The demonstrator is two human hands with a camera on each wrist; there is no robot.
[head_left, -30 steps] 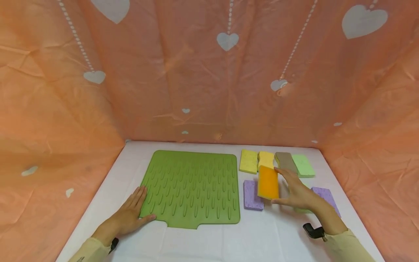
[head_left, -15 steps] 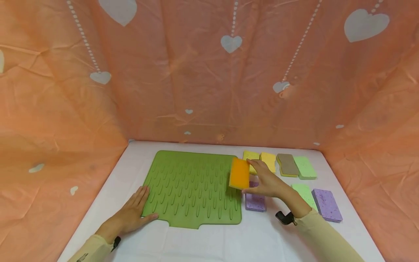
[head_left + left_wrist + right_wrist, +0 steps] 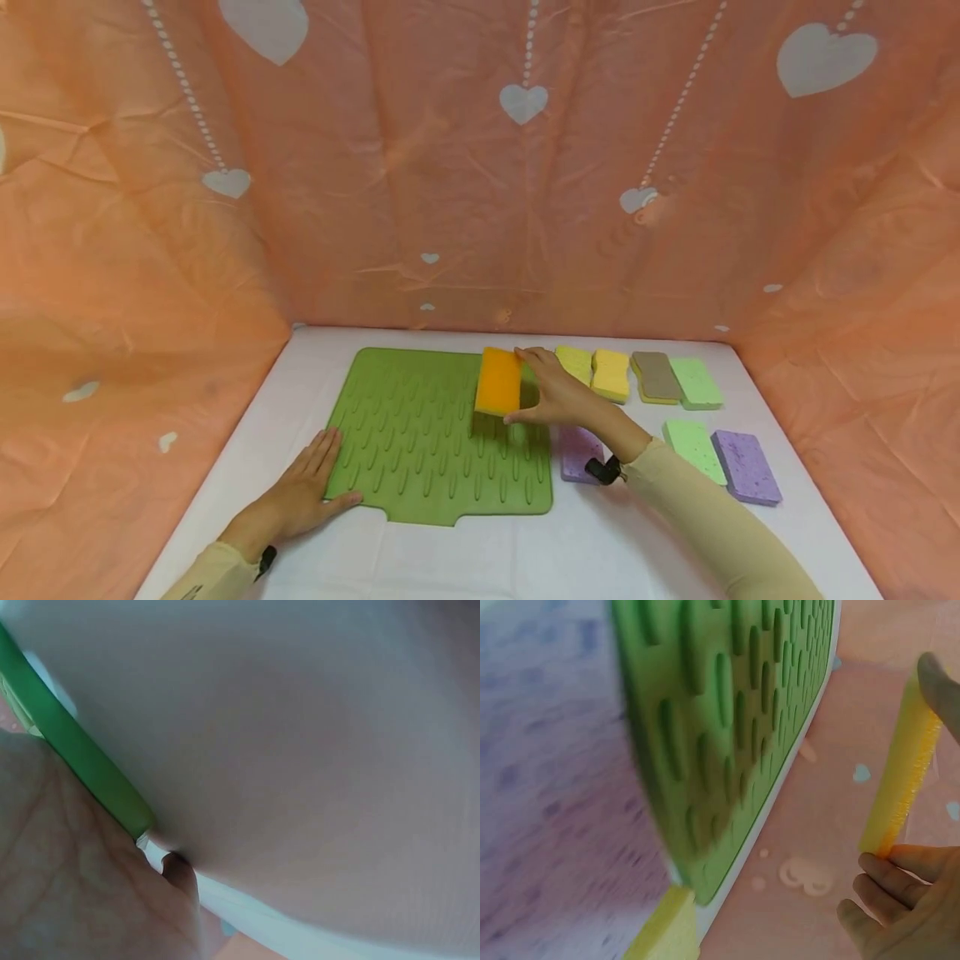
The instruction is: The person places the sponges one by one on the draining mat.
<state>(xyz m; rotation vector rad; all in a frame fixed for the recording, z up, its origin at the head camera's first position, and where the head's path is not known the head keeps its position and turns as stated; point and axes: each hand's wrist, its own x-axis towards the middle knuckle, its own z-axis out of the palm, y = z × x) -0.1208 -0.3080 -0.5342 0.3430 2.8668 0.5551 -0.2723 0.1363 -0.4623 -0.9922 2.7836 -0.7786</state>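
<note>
My right hand [image 3: 558, 393] pinches an orange-topped sponge [image 3: 498, 382] by its ends, above the right part of a green ridged mat [image 3: 420, 433]. In the right wrist view the sponge [image 3: 900, 765] shows a yellow body with an orange face, gripped between thumb and fingers clear of the mat [image 3: 720, 712]. My left hand [image 3: 296, 487] lies with straight fingers at the mat's lower left edge. In the left wrist view the palm [image 3: 82, 862] is beside the mat's green edge [image 3: 82, 742]; the fingertips are hidden there.
Right of the mat lie a yellow sponge [image 3: 574, 365], another yellow sponge [image 3: 611, 375], a grey-brown one [image 3: 657, 377], a green one [image 3: 696, 383], a second green one [image 3: 693, 448], a purple one [image 3: 747, 467] and another purple one [image 3: 579, 450], partly behind my right wrist. Orange curtains surround the white table [image 3: 480, 558].
My right hand has carried the orange sponge leftward, from above the other sponges to above the mat. The left hand has stayed at the mat's edge.
</note>
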